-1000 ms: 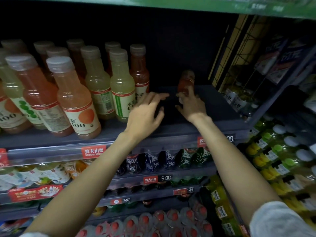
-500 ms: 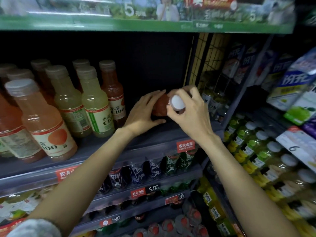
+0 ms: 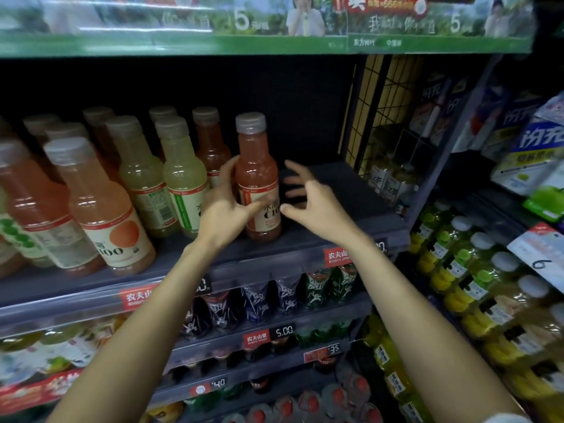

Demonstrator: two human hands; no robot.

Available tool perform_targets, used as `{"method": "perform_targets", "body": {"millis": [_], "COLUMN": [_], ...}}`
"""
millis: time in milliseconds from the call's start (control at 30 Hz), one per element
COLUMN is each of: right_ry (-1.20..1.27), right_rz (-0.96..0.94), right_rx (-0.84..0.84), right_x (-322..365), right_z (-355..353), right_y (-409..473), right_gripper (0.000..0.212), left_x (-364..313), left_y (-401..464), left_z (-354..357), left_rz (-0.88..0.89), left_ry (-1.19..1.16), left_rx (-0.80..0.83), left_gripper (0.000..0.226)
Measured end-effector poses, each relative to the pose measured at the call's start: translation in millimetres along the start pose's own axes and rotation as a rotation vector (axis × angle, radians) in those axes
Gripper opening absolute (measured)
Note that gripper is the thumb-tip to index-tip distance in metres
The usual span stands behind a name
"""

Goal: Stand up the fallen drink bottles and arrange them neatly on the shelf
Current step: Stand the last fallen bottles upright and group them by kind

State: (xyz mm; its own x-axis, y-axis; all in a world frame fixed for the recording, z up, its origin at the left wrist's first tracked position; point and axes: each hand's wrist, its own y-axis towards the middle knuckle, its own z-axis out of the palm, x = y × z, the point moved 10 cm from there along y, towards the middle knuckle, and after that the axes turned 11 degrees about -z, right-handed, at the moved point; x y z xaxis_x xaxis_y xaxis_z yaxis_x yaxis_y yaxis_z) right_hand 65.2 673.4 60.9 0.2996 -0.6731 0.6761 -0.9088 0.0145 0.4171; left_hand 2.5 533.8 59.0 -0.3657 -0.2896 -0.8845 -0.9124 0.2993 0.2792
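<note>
An orange-pink drink bottle (image 3: pixel 258 175) with a grey cap stands upright on the dark shelf (image 3: pixel 351 193), to the right of the standing rows. My left hand (image 3: pixel 227 206) wraps its left side and front, thumb across the label. My right hand (image 3: pixel 308 199) hovers just right of the bottle, fingers spread, not touching it. Rows of upright bottles fill the shelf's left: pale yellow ones (image 3: pixel 183 175), a red one (image 3: pixel 210 145) behind, and orange ones (image 3: pixel 100 209) nearest me.
The shelf's right part is bare up to a wire grid divider (image 3: pixel 381 111). Green-capped yellow bottles (image 3: pixel 470 270) fill the neighbouring rack on the right. Dark bottles (image 3: pixel 274 297) stand on the shelf below. A green banner edge (image 3: pixel 274 44) caps the shelf above.
The bottle, held lying between both hands half a second ago, now stands upright near the shelf's front. My right hand has let go and opened; the left stays on it.
</note>
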Motion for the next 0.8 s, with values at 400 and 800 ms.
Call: {"method": "perform_targets", "body": {"millis": [400, 800], "right_ry": [0.165, 0.081], "right_rz": [0.015, -0.026], "right_rx": [-0.098, -0.191], "right_x": [-12.7, -3.5], "right_z": [55.9, 79.1], "right_y": [5.0, 18.5], "right_gripper": [0.085, 0.088], "left_x": [0.2, 7.8], "left_y": [-17.2, -45.8], "left_z": [-27.3, -78.7], "left_rz": [0.073, 0.152], "left_ry": [0.131, 0.268], "left_rx": [-0.082, -0.329], "left_gripper": [0.063, 0.038]}}
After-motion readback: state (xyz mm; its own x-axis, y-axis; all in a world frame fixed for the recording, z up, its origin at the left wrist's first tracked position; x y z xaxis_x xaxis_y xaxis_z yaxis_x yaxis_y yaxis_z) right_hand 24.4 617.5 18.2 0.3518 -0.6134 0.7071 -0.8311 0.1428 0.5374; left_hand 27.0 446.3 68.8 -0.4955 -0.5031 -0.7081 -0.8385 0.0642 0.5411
